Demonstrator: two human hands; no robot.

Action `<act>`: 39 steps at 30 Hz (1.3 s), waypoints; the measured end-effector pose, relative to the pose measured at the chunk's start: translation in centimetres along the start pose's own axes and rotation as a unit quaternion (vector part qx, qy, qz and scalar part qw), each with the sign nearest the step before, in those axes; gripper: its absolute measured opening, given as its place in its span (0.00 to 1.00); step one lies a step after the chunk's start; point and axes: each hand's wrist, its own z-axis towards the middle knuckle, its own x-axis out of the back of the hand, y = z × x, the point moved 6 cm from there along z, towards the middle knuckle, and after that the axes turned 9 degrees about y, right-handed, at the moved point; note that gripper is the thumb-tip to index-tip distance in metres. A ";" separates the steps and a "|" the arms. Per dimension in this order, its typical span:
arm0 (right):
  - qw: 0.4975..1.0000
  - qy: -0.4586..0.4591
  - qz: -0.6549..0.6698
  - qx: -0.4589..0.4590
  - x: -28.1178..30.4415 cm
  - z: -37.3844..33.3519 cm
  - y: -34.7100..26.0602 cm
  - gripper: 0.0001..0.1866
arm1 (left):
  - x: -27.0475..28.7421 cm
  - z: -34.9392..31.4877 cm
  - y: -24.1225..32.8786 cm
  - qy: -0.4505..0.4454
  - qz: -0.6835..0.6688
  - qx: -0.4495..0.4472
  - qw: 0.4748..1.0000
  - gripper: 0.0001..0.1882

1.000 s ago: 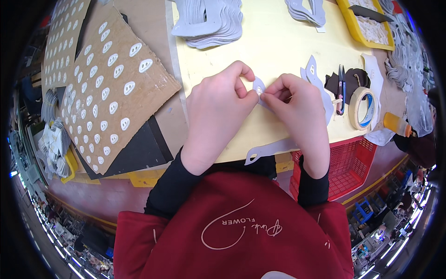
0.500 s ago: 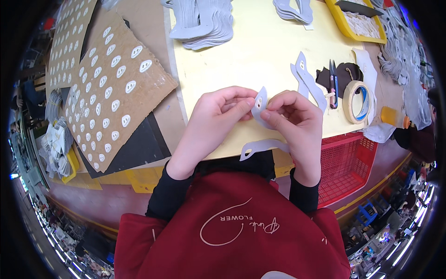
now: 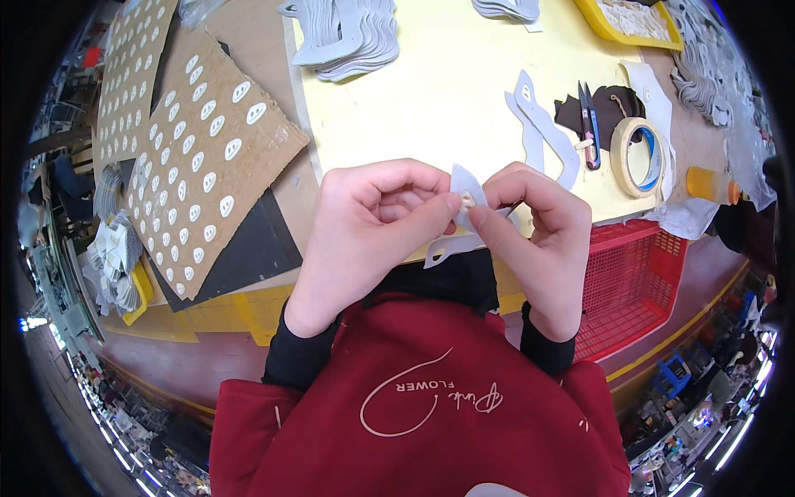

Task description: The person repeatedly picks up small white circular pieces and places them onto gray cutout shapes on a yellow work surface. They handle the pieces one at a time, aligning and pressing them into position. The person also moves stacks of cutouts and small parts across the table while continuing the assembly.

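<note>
Near the six o'clock edge of the tabletop (image 3: 439, 108), a grey piece (image 3: 466, 180) points its tapered tip toward eleven o'clock, its long axis running toward five. It looks thin, with a small cream patch (image 3: 468, 200). The left hand (image 3: 373, 214) and right hand (image 3: 538, 222), half curled, pinch it from nine and three.

Pale yellow tabletop (image 3: 414, 108), stacked grey cutouts (image 3: 371, 48), loose grey cutouts (image 3: 545, 126); dark scrap (image 3: 628, 101), tape roll (image 3: 619, 159)
</note>
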 end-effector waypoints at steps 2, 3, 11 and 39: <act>1.000 -0.006 0.021 -0.008 -0.1 -0.2 -0.4 0.03 | -0.1 -0.1 0.4 -0.010 0.022 -0.008 1.000 0.08; 1.000 -0.007 0.024 -0.016 0.0 -0.2 -0.5 0.03 | -0.1 -0.1 0.6 -0.015 0.029 -0.012 0.999 0.08; 0.996 -0.007 0.075 -0.041 0.2 -0.6 0.0 0.03 | -0.9 -0.2 0.0 -0.013 0.030 0.002 0.999 0.02; 0.987 -0.063 0.090 -0.116 -0.2 -1.1 1.4 0.03 | -1.3 0.8 -0.8 -0.172 0.046 0.023 0.984 0.05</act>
